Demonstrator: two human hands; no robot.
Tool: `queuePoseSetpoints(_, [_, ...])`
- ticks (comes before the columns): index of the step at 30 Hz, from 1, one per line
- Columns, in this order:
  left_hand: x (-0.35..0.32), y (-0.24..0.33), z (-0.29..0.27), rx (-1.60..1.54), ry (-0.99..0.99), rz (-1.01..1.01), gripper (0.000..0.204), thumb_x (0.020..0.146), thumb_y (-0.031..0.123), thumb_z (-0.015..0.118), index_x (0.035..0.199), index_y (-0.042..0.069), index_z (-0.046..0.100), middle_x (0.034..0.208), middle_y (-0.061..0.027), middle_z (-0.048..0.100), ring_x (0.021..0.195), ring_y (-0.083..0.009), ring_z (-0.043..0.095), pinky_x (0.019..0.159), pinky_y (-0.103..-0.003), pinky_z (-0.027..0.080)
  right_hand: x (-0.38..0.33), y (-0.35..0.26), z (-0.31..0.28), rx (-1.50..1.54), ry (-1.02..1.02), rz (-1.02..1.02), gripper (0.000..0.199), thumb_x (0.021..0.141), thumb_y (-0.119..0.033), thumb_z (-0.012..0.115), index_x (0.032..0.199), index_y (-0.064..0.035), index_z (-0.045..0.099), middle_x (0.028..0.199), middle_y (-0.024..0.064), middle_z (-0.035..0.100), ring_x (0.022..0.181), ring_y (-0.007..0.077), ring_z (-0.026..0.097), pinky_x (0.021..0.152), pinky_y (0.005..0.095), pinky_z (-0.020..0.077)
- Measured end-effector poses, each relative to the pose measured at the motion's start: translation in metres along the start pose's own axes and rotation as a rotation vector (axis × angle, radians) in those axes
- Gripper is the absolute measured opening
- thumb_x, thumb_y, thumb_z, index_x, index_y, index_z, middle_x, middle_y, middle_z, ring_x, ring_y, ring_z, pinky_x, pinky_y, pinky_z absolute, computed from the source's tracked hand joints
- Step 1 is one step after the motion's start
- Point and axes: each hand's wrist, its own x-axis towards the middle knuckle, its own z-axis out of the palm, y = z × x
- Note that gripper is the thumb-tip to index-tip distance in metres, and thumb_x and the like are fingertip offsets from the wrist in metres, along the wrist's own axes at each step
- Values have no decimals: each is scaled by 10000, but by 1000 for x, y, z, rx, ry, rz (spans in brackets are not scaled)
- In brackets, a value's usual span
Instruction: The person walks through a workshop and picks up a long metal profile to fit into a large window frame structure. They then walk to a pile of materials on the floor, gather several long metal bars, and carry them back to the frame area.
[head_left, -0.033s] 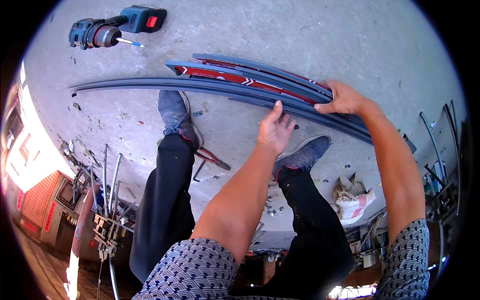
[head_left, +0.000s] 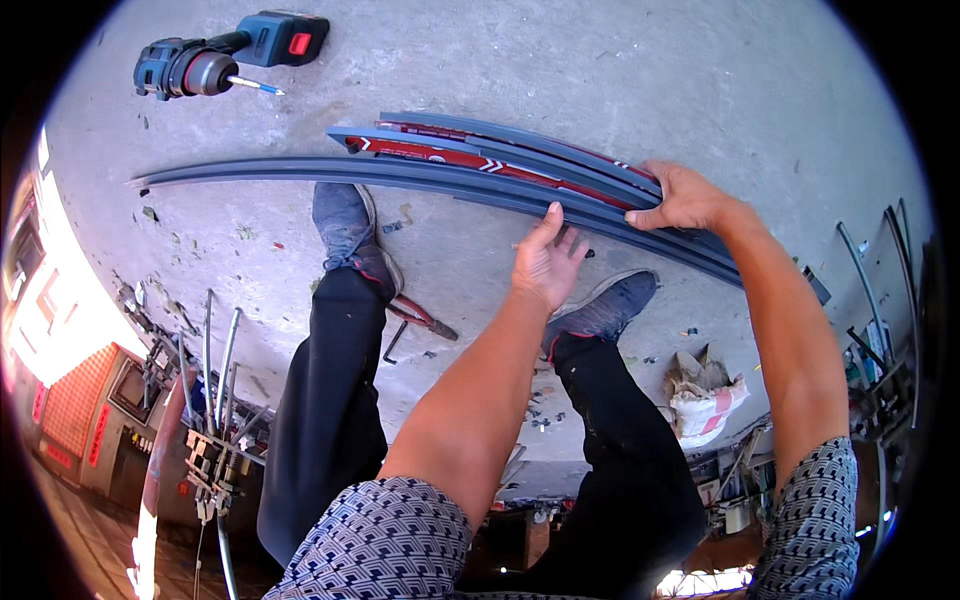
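While the right hand (head_left: 684,200) pinches the strips (head_left: 500,182) at 2 o'clock, thumb on the near side, the left hand (head_left: 545,258) has its fingers parted, its thumb up at their near edge. They curve across 12 o'clock. The left shoe (head_left: 342,225), at 10, crowds that edge; the right shoe (head_left: 612,303) sits at 3. Pliers (head_left: 412,312) lie near centre toward 9, a drill (head_left: 206,70) between 10 and 11, a sack (head_left: 705,412) at 4.

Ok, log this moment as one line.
right hand: around grey strips | left hand: open, at strips' near edge | power drill: unheld, upper left
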Motion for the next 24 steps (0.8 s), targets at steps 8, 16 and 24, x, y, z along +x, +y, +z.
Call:
queuePoseSetpoints(8, [-4, 1, 2, 44, -21, 3, 552, 869, 353, 876, 1303, 141, 607, 1316, -33, 593, 1364, -256, 461, 1261, -516, 227, 1, -7, 12, 66, -109, 49, 794, 707, -436, 937, 1305, -11, 636, 1198, 216, 738, 1158, 330, 687, 1007, 413, 510])
queuePoseSetpoints(16, [-1, 1, -4, 51, -84, -19, 759, 832, 393, 907, 1439, 130, 534, 1428, -61, 566, 1397, -269, 458, 1259, -523, 252, 7, -6, 15, 32, -133, 52, 786, 711, -364, 958, 1330, -32, 605, 1212, 199, 742, 1149, 310, 692, 1035, 411, 506])
queuePoseSetpoints(24, [-11, 2, -9, 0, -177, -12, 713, 883, 334, 866, 1464, 112, 519, 1430, -97, 605, 1380, -298, 525, 1212, -520, 357, 2, -12, 13, 195, -252, 126, 866, 696, -324, 962, 1426, -34, 599, 1282, 166, 729, 1201, 294, 671, 1086, 417, 478])
